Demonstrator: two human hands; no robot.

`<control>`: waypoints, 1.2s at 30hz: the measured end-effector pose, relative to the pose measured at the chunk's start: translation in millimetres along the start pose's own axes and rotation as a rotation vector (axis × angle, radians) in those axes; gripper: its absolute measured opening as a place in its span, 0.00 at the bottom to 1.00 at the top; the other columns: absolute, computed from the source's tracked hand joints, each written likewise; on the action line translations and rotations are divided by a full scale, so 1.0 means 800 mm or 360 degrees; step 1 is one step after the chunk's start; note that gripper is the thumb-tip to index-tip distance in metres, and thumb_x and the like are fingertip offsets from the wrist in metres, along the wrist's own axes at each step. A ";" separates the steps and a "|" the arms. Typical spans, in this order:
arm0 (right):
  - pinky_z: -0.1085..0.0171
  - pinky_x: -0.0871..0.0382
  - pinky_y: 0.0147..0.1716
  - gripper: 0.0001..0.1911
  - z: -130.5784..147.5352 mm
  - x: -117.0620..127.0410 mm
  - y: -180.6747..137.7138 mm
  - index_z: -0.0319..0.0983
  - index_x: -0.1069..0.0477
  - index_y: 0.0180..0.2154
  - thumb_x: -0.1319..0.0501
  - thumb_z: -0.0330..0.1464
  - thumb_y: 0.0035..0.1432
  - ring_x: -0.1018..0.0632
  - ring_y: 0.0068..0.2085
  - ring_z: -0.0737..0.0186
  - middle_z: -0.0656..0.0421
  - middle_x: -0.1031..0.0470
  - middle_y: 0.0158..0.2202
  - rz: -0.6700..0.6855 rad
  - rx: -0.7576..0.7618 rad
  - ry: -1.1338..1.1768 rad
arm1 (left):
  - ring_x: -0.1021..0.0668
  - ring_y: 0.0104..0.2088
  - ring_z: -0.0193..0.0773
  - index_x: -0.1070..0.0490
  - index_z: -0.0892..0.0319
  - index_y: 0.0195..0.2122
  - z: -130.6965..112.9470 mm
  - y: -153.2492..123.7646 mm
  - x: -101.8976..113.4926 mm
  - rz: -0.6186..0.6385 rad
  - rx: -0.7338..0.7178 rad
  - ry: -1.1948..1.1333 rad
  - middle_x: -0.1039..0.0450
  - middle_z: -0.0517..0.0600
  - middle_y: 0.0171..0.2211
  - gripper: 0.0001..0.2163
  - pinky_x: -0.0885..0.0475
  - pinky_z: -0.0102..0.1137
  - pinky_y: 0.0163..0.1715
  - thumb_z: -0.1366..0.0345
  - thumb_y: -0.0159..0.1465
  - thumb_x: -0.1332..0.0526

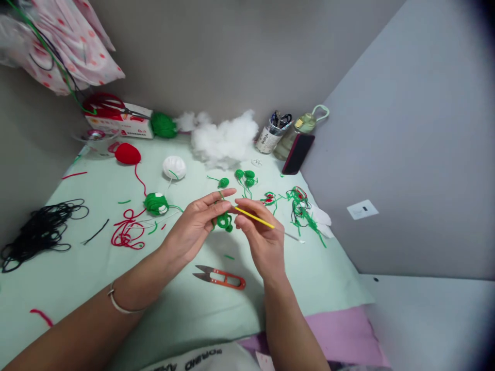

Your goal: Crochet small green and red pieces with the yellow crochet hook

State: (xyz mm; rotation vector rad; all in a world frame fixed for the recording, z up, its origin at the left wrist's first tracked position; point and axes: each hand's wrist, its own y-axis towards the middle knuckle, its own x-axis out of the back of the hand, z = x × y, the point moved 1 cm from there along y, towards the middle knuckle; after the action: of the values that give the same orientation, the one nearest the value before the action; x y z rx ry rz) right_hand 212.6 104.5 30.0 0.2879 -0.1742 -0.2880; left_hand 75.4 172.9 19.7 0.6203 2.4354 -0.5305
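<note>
My left hand [197, 222] pinches a small green crocheted piece [224, 221], with green yarn looped over its index finger. Facing it, my right hand [260, 234] grips a yellow crochet hook [255, 218] whose tip points into the green piece. Both hands hover over the pale green table cover [77, 278]. Orange-handled thread snips [220, 277] lie on the cover just below my hands.
Small green crocheted pieces [245, 178], a green yarn ball [157, 204], red yarn tangle [126, 232], red ball [127, 153], white ball [174, 167] and black cord [38, 232] lie about. White stuffing [224, 136], a jar of tools [270, 134], a bottle [297, 129] and phone [297, 153] stand at the back.
</note>
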 end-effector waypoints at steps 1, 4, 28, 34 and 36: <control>0.63 0.27 0.39 0.09 0.002 0.005 -0.003 0.45 0.24 0.48 0.35 0.35 0.66 0.22 0.39 0.63 0.59 0.23 0.39 0.0127 -0.0041 -0.0098 | 0.25 0.36 0.32 0.17 0.55 0.49 -0.005 0.001 0.002 0.0004 -0.0022 0.0000 0.22 0.47 0.35 0.15 0.33 0.26 0.39 0.66 0.60 0.27; 0.63 0.28 0.39 0.09 0.002 0.015 -0.023 0.42 0.26 0.45 0.36 0.39 0.67 0.23 0.38 0.63 0.59 0.24 0.38 0.0687 -0.0063 -0.0610 | 0.27 0.33 0.30 0.17 0.55 0.48 -0.021 0.002 0.007 0.0053 -0.0062 0.0045 0.25 0.45 0.32 0.15 0.34 0.24 0.34 0.67 0.58 0.27; 0.65 0.32 0.29 0.11 0.008 0.044 -0.004 0.40 0.27 0.50 0.38 0.37 0.69 0.25 0.30 0.64 0.58 0.25 0.32 0.0082 0.0748 -0.1345 | 0.28 0.31 0.34 0.19 0.52 0.54 -0.031 -0.003 0.010 0.0531 0.0123 0.0397 0.25 0.46 0.30 0.21 0.34 0.31 0.37 0.64 0.58 0.27; 0.61 0.39 0.29 0.10 0.011 0.028 0.009 0.40 0.24 0.48 0.38 0.38 0.69 0.27 0.29 0.61 0.58 0.23 0.28 -0.0008 0.1021 -0.1679 | 0.25 0.33 0.34 0.19 0.52 0.55 -0.028 -0.002 0.009 0.0506 0.0116 0.0424 0.24 0.46 0.31 0.21 0.33 0.31 0.39 0.64 0.59 0.27; 0.60 0.41 0.30 0.10 0.011 0.027 0.010 0.41 0.23 0.47 0.38 0.37 0.69 0.29 0.28 0.61 0.58 0.23 0.27 -0.0009 0.1069 -0.1699 | 0.27 0.31 0.33 0.19 0.51 0.54 -0.027 -0.001 0.009 0.0504 0.0115 0.0432 0.25 0.45 0.30 0.21 0.33 0.31 0.39 0.64 0.58 0.27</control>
State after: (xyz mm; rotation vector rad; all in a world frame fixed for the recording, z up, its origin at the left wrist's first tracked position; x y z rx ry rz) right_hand 233.2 103.4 43.2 0.7813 -1.3394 -0.3612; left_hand 60.2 185.1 32.0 1.1502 2.5021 -0.4265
